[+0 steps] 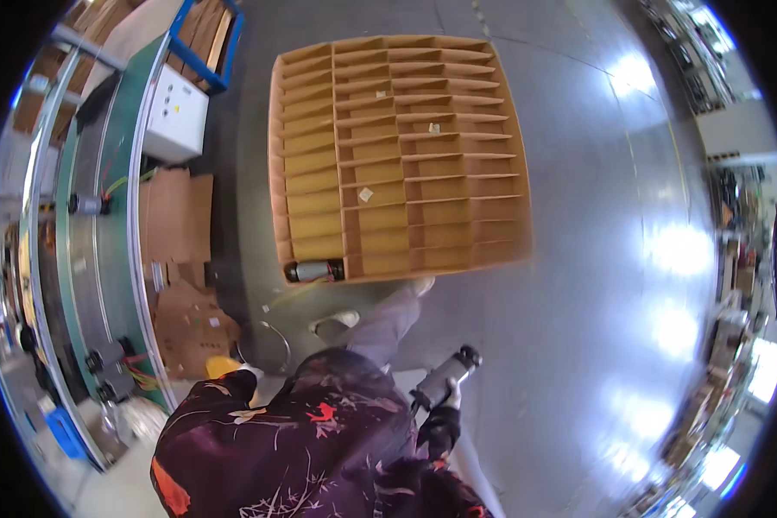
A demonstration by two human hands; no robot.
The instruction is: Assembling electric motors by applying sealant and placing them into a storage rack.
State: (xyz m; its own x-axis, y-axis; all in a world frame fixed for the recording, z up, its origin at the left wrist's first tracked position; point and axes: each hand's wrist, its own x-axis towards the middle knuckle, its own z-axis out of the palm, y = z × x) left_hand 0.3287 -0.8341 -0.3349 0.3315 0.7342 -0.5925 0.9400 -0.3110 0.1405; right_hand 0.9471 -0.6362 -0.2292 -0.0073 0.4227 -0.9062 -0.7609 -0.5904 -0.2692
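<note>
My right hand (454, 397), in a pale glove, is closed around a motor (445, 378) with a grey cylindrical body and black ends. The motor tilts over the floor, to the right of my body. By the end of my left sleeve (218, 394) shows a yellow and whitish patch (224, 366); the left fingers cannot be made out. Ahead of me stands a large cardboard box (527, 203) split by cardboard dividers into rows of compartments. A similar motor (315, 271) lies in its near left compartment, with a yellow-green wire at its near side.
Along the left runs a conveyor with a green belt (79, 306), bearing a motor (89, 205) and others with coloured wires nearer me. Flattened cardboard (177, 216) leans beside it, below a white control box (175, 112). A blue frame (224, 79) stands at the far left. Shelving lines the right.
</note>
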